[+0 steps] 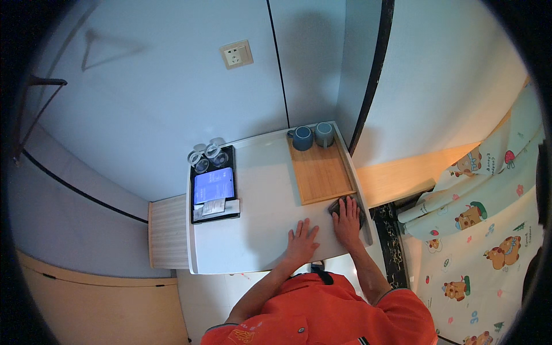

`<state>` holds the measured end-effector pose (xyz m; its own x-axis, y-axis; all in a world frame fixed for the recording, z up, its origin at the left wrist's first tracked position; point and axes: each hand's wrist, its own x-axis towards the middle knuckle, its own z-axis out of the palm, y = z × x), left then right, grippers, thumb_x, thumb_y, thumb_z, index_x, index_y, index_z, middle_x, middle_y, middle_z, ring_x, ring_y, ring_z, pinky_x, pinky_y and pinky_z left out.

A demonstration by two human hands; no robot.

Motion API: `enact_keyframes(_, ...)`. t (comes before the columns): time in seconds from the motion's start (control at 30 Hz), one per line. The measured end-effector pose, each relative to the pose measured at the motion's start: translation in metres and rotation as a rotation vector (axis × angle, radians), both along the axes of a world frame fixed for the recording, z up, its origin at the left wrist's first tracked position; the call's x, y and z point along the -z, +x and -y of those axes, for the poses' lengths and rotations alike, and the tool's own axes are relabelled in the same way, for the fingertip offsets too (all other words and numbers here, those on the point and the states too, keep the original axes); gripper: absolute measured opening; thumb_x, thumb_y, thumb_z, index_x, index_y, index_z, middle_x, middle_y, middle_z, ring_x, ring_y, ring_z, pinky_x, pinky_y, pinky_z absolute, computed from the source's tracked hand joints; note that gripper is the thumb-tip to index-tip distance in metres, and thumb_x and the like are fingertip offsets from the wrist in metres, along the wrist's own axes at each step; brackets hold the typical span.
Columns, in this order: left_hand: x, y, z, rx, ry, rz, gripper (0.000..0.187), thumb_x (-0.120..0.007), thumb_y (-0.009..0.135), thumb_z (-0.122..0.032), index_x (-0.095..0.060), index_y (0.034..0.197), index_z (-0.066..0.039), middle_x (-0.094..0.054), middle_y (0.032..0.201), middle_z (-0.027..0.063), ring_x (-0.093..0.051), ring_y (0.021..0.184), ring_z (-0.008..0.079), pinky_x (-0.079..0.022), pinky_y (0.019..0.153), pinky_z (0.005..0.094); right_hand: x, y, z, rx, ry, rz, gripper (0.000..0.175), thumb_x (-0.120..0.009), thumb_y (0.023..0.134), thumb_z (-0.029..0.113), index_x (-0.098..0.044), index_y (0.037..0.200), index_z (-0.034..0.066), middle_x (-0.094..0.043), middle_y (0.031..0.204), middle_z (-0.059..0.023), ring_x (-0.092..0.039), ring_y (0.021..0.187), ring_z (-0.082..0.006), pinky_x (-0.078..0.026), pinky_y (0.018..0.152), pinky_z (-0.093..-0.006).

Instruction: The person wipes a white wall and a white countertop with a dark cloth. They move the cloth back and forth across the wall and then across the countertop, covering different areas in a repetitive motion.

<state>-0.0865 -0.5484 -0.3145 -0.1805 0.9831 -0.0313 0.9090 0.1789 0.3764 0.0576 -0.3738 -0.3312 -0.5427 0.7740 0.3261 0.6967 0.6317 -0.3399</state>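
My right hand [346,223] lies with its palm down on a dark cloth [334,208] at the right front of the white tabletop [263,202]. The cloth shows around the fingers, and the rest of it is hidden beneath the hand. Beside it, my left hand [303,244] rests on the bare tabletop near the front edge, fingers spread and holding nothing. Just beyond my right hand is a wooden tray [323,181]. Two mugs, a dark blue one [302,139] and a grey-blue one [324,135], stand upside down at its far end.
At the left, a black tray [235,172] carries two glasses [217,156], a blue printed card [213,185] and white packets [214,207]. A raised rim [364,222] bounds the tabletop's right side. A wall socket [236,54] sits above. At right hangs a patterned curtain [474,241].
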Motion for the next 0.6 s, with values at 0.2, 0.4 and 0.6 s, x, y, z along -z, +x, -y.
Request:
enact_keyframes(0.2,-0.006,-0.021,0.019,-0.023,-0.078,-0.010,0.071,-0.071,0.097,-0.043,-0.048,0.159,-0.020,-0.025,0.173,0.0202,-0.026,0.159,0.0471,-0.031,0.116,0.0743,-0.002,-0.011,0.003,0.177,0.045,0.123,0.071,-0.070,0.098,0.034,-0.046,0.154,-0.0033,-0.044,0.160,-0.0286,-0.042,0.147,-0.0499,-0.037,0.118,-0.0625)
enact_keyframes(0.4,-0.006,-0.037,0.034,-0.057,-0.028,0.006,0.074,-0.073,0.096,-0.044,-0.047,0.160,-0.020,-0.024,0.174,0.0184,-0.024,0.160,0.0461,-0.028,0.118,0.0737,-0.020,-0.009,0.004,0.203,-0.115,0.346,0.072,-0.065,0.099,0.045,-0.052,0.150,-0.0044,-0.048,0.157,-0.0278,-0.044,0.145,-0.0479,-0.041,0.115,-0.0591)
enact_keyframes(0.6,-0.002,-0.033,0.031,-0.058,-0.039,0.010,0.072,-0.073,0.095,-0.042,-0.048,0.158,-0.017,-0.024,0.172,0.0195,-0.023,0.158,0.0491,-0.028,0.116,0.0765,-0.018,0.008,-0.014,0.022,0.070,0.245,0.066,-0.068,0.099,0.039,-0.055,0.149,-0.0025,-0.051,0.156,-0.0266,-0.047,0.144,-0.0462,-0.043,0.116,-0.0540)
